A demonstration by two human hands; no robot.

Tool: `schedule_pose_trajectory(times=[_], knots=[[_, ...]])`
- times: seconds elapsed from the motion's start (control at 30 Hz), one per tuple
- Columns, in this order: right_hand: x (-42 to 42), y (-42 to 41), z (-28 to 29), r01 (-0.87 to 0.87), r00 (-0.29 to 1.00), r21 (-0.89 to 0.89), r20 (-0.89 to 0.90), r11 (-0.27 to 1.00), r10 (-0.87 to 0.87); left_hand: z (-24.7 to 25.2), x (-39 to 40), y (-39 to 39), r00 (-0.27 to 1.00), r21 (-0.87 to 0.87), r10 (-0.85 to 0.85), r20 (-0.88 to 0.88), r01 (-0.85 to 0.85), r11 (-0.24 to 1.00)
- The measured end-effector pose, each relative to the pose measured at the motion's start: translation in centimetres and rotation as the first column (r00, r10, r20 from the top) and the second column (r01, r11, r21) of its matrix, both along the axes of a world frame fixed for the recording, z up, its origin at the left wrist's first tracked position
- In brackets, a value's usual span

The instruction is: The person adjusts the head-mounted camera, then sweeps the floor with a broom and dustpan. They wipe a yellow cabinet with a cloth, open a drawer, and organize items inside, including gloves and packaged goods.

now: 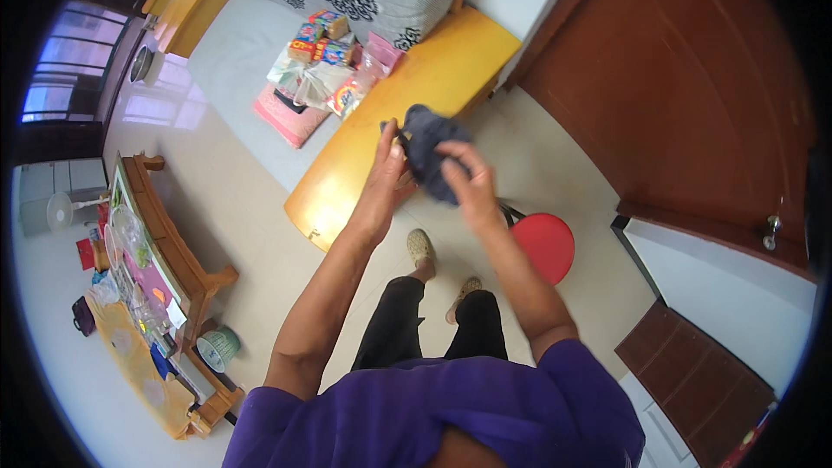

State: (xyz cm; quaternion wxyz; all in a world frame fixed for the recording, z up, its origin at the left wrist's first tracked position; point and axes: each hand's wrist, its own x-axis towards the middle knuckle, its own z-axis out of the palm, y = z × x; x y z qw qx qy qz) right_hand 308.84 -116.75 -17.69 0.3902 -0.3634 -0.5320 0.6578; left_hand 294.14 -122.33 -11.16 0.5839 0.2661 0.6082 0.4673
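Note:
A dark grey-blue cloth item (426, 156), blurred and bunched up, is held up in front of me between both hands. My left hand (388, 172) grips its left edge, with the fingers partly hidden behind it. On the right side, my right hand (469, 181) has its thumb and fingers on the cloth. What kind of item it is, I cannot tell. Beyond the hands is the yellow wooden armrest (448, 65) of a sofa. Colourful packages (315, 36), plastic bags (318, 83) and a pink folded cloth (286, 118) lie together on the grey seat.
A round red stool (545, 248) stands on the floor to the right of my feet. At the left is a wooden coffee table (172, 234) with many things on it, near a green waste basket (219, 348). A brown door (682, 97) is at the right.

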Motion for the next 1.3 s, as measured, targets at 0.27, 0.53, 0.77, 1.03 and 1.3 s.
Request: schedule_pose_trajectory(times=[0.27, 0.53, 0.77, 1.03, 1.3], knots=[[-3.5, 23.9, -2.8, -0.082, 0.885, 0.464, 0.441, 0.882, -0.149, -5.1, -10.7, -8.8, 0.948, -0.316, 0.255, -0.19, -0.305, 0.898], [-8.2, 32.7, -16.1, -0.451, 0.23, 0.547, 0.834, 0.705, -0.501, -10.2, -7.6, -24.1, 0.788, -0.722, 0.515, -0.338, -0.568, 0.396], [-11.2, 15.6, -15.7, -0.682, 0.603, 0.591, 0.788, 0.43, -0.125, -11.0, -0.4, -22.1, 0.774, -0.845, 0.595, -0.218, -0.454, 0.281], [-7.0, 32.4, -17.2, -0.477, 0.35, 0.716, 0.687, 0.51, -0.636, -8.4, 0.6, -16.7, 0.799, -0.776, 0.59, -0.117, -0.444, 0.448], [-5.6, 22.0, -15.9, -0.725, 0.66, 0.64, 0.751, 0.253, -0.007, -7.4, 1.5, -18.2, 0.817, -0.747, 0.577, -0.005, -0.387, 0.541]])
